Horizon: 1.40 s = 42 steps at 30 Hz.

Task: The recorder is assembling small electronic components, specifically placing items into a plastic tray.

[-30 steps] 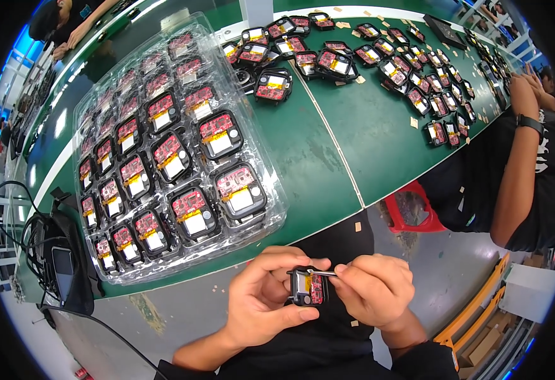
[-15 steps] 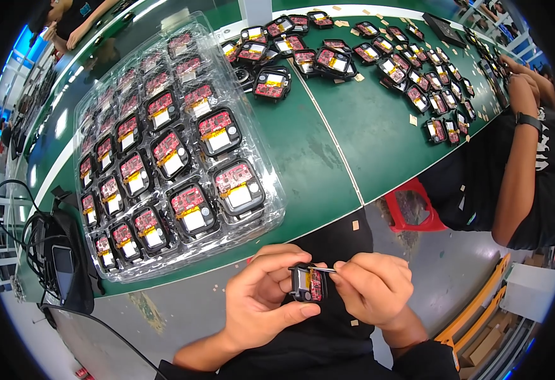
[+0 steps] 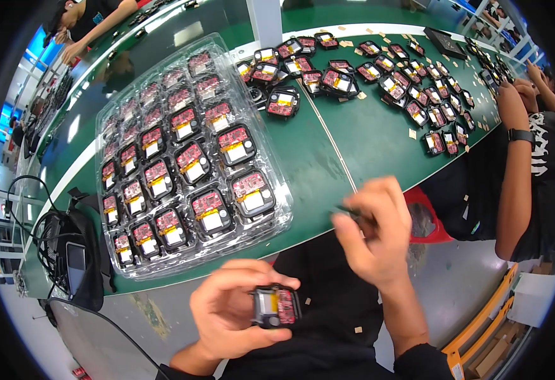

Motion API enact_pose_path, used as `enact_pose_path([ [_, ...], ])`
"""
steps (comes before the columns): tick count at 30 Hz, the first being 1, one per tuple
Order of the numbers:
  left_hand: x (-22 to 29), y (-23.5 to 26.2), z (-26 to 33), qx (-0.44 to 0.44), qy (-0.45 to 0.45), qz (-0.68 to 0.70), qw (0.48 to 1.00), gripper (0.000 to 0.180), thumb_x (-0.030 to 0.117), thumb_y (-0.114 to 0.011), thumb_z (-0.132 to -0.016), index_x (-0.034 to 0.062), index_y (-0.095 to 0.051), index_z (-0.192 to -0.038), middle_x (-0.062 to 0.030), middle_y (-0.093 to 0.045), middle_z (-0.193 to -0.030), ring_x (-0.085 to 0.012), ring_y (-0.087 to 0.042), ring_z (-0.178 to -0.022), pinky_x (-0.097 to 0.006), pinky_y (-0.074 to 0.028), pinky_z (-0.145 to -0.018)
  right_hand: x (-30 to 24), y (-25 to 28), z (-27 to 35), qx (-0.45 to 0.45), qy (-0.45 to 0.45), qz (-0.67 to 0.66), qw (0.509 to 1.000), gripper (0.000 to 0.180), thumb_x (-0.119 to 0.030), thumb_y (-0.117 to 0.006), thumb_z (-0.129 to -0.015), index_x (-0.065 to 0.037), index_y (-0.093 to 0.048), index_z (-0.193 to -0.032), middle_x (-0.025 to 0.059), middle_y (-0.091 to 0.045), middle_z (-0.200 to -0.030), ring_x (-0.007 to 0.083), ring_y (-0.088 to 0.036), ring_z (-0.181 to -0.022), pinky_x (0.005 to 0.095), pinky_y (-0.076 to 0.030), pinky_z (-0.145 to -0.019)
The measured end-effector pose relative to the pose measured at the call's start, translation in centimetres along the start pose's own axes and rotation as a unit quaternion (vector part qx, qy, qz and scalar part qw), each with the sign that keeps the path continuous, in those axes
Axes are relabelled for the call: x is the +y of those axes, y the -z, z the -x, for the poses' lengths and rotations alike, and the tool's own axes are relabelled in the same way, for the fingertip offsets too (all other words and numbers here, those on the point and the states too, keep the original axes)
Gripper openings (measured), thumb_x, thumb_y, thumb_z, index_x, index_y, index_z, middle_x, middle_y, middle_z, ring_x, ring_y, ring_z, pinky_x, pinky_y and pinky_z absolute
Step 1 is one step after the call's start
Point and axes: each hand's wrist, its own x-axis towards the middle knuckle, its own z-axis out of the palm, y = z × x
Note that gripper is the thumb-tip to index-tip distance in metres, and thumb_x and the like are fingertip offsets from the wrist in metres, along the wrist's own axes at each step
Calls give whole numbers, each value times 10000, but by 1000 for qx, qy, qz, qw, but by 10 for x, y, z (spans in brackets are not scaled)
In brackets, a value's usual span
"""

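My left hand [image 3: 236,310] grips a small black device housing [image 3: 276,306] by its edges, thumb below and fingers above. The open side of the housing shows a red circuit board, a silver-white battery and yellow tape. My right hand [image 3: 379,231] is raised by the table's near edge, apart from the housing and smeared by motion. Its fingers are curled round a thin tool [image 3: 347,210], which shows only as a dark blur. Beyond my left hand, a clear plastic tray [image 3: 282,218] on the green table holds rows of similar housings with red boards.
Many more housings [image 3: 394,85] lie scattered over the green table [image 3: 315,152], among small tan paper bits. A black bag with cables [image 3: 68,253] sits at the left. A co-worker's arm [image 3: 515,183] and a red stool [image 3: 426,215] are at the right.
My right hand has drawn away from the housing, up and forward to the table's edge. My left hand has moved slightly left and down with the housing. The view has shifted a little.
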Motion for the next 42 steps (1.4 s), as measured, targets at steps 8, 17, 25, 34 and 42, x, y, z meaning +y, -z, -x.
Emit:
enact_pose_path([
  [8, 74, 12, -66, 1, -142, -494, 858, 392, -57, -859, -717, 26, -593, -993, -157, -586, -1192, -305, -670, -1130, -420, -567, -946, 8, -51, -79, -89, -2, 273, 958, 389, -233, -719, -929, -101, -591, -1272, 154, -537, -1410, 385, -727, -766, 478, -586, -632],
  [17, 68, 33, -176, -30, -128, -705, 697, 300, 57, -865, -765, -15, -607, -901, -98, -631, -825, -200, -619, -757, -326, -509, -724, 8, -36, -57, -57, -24, 238, 969, 275, -245, -760, -898, -120, -624, -1102, 109, -572, -1394, 369, -724, -733, 467, -579, -621],
  [25, 51, 35, -175, -62, -140, -754, 639, 248, 213, -785, -875, -5, -752, -990, -152, -720, -963, -342, -685, -881, -409, -537, -796, 13, -34, -55, -71, -36, 211, 974, 302, -233, -777, -884, -105, -624, -1111, 111, -593, -1350, 362, -726, -741, 463, -572, -618],
  [34, 48, 25, -160, -78, -132, -813, 561, 245, 165, -722, -917, -23, -742, -1074, -145, -702, -1094, -351, -672, -1005, -437, -540, -890, 13, -36, -55, -49, -33, 197, 979, 270, -189, -821, -814, -99, -626, -978, 32, -651, -1202, 308, -698, -727, 440, -541, -633],
  [42, 37, 31, -150, -63, -168, -827, 533, 330, 174, -704, -939, -43, -685, -1185, -174, -666, -1191, -366, -650, -1079, -434, -520, -957, 13, -36, -53, -52, -15, 193, 980, 290, -186, -797, -804, -90, -629, -1020, 34, -628, -1170, 319, -712, -735, 449, -561, -606],
])
